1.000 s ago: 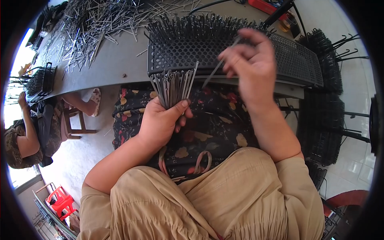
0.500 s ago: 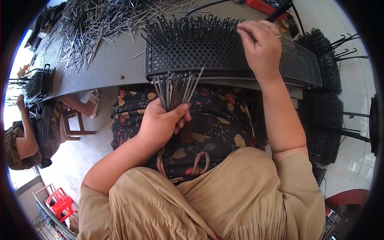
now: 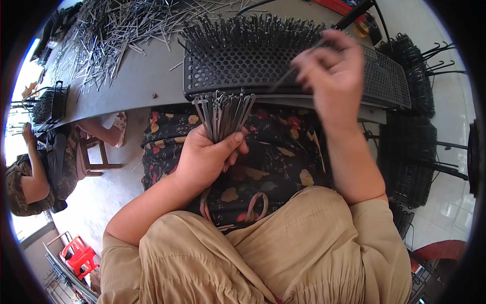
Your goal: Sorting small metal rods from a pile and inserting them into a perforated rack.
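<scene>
A fanned bundle of thin metal strips (image 3: pixel 221 115) stands upright in my left hand (image 3: pixel 200 158), closed round its lower ends above my lap. My right hand (image 3: pixel 338 83), smeared by motion, is raised over the front of a black perforated metal rack (image 3: pixel 228 71). From its pinched fingers a single thin dark strip (image 3: pixel 281 79) slants down to the left, also blurred. Dark strips with small looped or bent tops (image 3: pixel 253 34) stand densely packed along the rack's far side.
Loose metal strips (image 3: pixel 116 30) lie heaped on the grey table (image 3: pixel 136 86), far left. A smaller packed rack (image 3: pixel 49 105) sits at the table's left end near another person (image 3: pixel 30 177). Dark racks with hooked rods (image 3: pixel 407 157) stand at right. Floral cloth (image 3: pixel 243 187) covers my lap.
My right hand has turned and shifted slightly right and down; a dark strip now shows in its fingers. My left hand stays nearly in place with the bundle.
</scene>
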The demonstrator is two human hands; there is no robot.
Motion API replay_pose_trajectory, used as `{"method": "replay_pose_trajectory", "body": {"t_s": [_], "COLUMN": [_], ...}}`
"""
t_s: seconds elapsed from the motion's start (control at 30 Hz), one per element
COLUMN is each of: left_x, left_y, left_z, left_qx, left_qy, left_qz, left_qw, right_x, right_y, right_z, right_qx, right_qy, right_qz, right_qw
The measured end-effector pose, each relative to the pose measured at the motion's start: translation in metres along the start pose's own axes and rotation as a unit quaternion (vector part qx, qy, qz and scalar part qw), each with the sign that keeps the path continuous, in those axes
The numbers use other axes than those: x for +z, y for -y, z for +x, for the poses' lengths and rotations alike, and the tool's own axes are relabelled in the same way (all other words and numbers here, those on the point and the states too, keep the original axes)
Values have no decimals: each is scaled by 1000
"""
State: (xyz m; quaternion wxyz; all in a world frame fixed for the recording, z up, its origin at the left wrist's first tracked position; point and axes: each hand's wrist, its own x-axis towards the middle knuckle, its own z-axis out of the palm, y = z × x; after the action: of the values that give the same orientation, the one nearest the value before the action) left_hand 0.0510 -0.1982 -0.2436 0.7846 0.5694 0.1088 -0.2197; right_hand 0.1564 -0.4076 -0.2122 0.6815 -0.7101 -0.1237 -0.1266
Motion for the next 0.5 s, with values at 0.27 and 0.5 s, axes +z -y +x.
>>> {"method": "replay_pose_trajectory", "body": {"t_s": [0.27,0.5], "left_x": [-2,0], "left_y": [3,2], "left_z": [4,6], "left_qx": [-33,-35], "left_qy": [-16,-20], "left_qz": [33,38], "left_qw": [999,998], "right_x": [-32,-29], "right_y": [-35,-25], "right_z": [40,45], "right_qx": [-282,-254], "right_qy": [-67,-87], "right_qz": [-269,-359], "right_qw": [919,894]}}
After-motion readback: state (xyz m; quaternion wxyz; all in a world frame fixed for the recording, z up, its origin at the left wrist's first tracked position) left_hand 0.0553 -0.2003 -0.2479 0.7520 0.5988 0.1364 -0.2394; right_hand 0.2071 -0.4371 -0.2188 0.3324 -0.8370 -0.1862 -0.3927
